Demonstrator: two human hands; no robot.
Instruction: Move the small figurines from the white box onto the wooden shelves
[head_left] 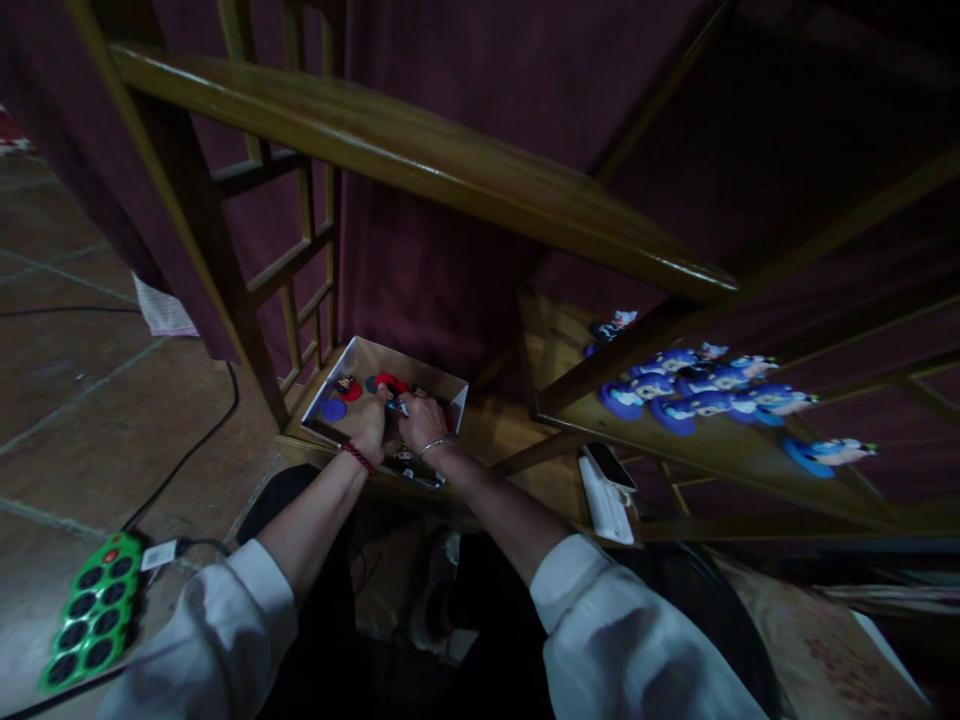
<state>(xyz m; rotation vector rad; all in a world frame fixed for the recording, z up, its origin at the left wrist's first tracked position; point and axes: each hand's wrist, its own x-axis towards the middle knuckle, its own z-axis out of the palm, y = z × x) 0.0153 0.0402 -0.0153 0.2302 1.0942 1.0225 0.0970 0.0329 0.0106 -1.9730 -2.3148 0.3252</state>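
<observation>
An open cardboard box (457,405) on a low wooden shelf holds several small figurines and round bases. My left hand (369,425), with a red bracelet, reaches into it, fingers closed. Beside it is my right hand (424,424), wearing a silver bangle, fingers also closed. Between the two hands shows a small blue-and-white figurine (397,404), gripped at the fingertips of both; the dim light blurs its detail. A red figurine (347,388) and a blue round base (334,409) lie at the box's left side. Another red piece (391,383) is just behind my fingers.
Several blue figurines (701,404) on round bases stand on a wooden shelf at right. A phone (609,466) lies on a white object below them. A wooden rail (420,150) crosses above the box. On the floor at left is a green power strip (94,612) with cables.
</observation>
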